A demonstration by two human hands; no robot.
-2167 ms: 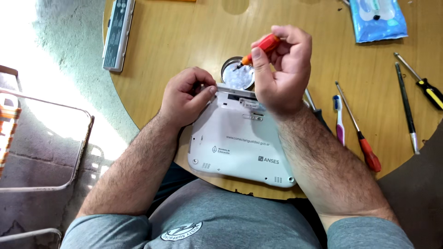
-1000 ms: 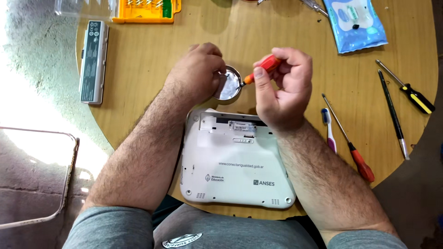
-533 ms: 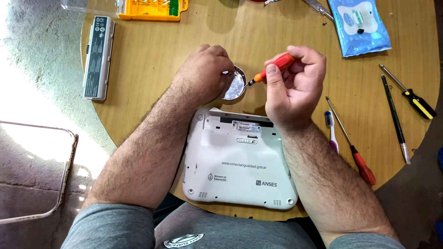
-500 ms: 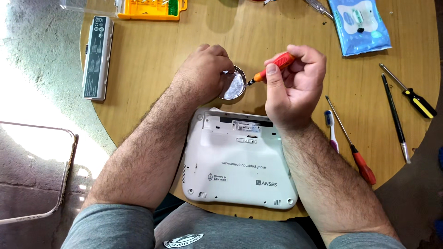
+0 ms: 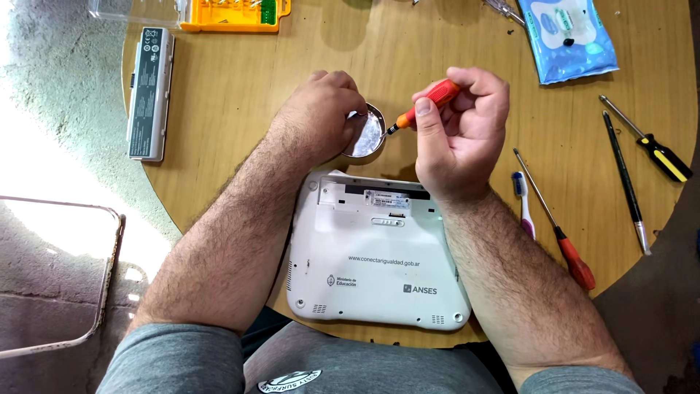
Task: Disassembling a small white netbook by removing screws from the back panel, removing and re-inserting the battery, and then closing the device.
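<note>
A white laptop (image 5: 375,255) lies upside down at the near edge of a round wooden table (image 5: 240,102). Just beyond it sits a small round metal dish (image 5: 367,136). My left hand (image 5: 317,113) rests over the dish's left rim with its fingertips pinched at the dish. My right hand (image 5: 459,128) grips a small screwdriver with a red and orange handle (image 5: 426,102); its tip points down-left to the dish's right rim.
A grey laptop battery (image 5: 149,91) lies at the far left. A yellow bit case (image 5: 233,11) sits at the far edge, a blue wipes packet (image 5: 569,36) at the far right. Several screwdrivers (image 5: 558,219) and a toothbrush (image 5: 523,201) lie right of the laptop.
My left hand left the laptop's top edge and moved onto the metal dish. My right hand shifted slightly right, bringing the screwdriver tip to the dish.
</note>
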